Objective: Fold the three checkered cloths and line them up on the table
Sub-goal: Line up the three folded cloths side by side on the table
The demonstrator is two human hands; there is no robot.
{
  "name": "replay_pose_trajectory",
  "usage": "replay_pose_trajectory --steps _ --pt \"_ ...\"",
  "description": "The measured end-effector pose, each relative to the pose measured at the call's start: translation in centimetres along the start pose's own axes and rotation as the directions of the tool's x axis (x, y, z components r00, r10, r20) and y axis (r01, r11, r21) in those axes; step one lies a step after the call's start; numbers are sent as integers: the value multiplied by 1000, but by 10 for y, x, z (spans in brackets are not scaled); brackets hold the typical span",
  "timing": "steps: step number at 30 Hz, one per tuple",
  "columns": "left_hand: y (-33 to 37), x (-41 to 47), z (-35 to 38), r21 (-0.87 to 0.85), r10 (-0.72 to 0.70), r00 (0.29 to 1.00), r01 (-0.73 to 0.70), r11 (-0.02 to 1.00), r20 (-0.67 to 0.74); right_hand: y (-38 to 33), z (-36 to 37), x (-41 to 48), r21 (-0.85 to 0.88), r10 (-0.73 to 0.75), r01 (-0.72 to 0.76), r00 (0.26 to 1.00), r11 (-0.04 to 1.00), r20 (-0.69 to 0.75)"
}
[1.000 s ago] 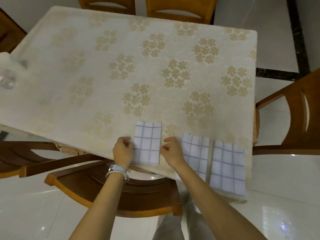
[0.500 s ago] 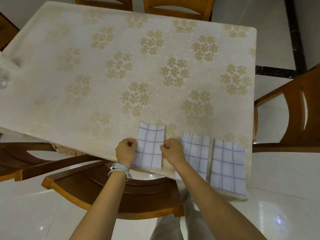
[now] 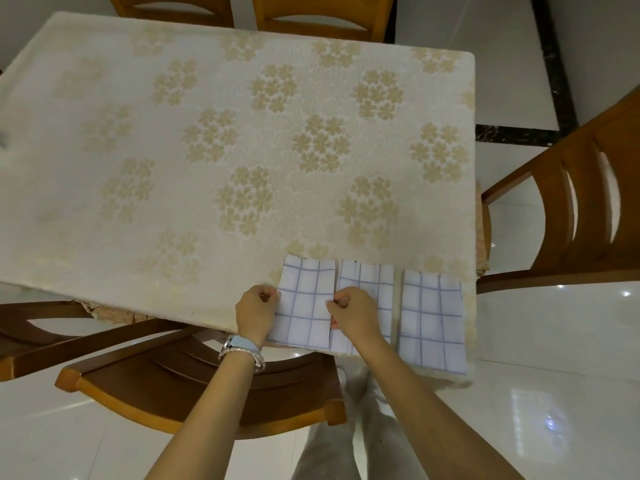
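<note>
Pinching the leftmost folded cloth (image 3: 306,303) between them, left hand (image 3: 255,311) and right hand (image 3: 351,313) grip its side edges.

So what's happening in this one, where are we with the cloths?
A person stands at the near edge of the table with three folded checkered cloths in a row. The left hand and right hand each pinch a side of the left cloth, which sits close beside the middle cloth. The right cloth lies apart, untouched, its near end hanging over the table edge.
</note>
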State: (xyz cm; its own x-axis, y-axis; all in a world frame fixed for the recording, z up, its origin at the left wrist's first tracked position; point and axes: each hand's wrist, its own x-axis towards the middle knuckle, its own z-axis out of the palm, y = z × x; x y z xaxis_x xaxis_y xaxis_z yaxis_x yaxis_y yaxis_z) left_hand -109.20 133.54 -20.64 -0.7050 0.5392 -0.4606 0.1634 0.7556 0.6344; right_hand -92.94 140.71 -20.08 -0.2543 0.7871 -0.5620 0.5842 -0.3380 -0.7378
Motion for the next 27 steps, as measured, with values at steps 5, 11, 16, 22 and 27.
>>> replay_pose_trajectory --steps 5,11,16,22,27 --pt "-3 1 -3 30 -3 1000 3 1000 -15 4 -1 -5 54 -40 41 999 998 -25" --pt "-1 0 0 39 -12 998 14 999 -56 16 -28 -12 -158 -225 205 967 966 -118" --pt "5 -8 0 24 1 994 2 1000 -108 64 -70 -13 -476 -480 314 831 822 -280" --pt "21 -29 20 304 603 798 -576 759 8 106 -104 -10 -713 -510 232 836 661 -200" --pt "5 -31 51 449 648 577 -810 378 496 120 -105 -9 -758 -412 174 901 629 -135"
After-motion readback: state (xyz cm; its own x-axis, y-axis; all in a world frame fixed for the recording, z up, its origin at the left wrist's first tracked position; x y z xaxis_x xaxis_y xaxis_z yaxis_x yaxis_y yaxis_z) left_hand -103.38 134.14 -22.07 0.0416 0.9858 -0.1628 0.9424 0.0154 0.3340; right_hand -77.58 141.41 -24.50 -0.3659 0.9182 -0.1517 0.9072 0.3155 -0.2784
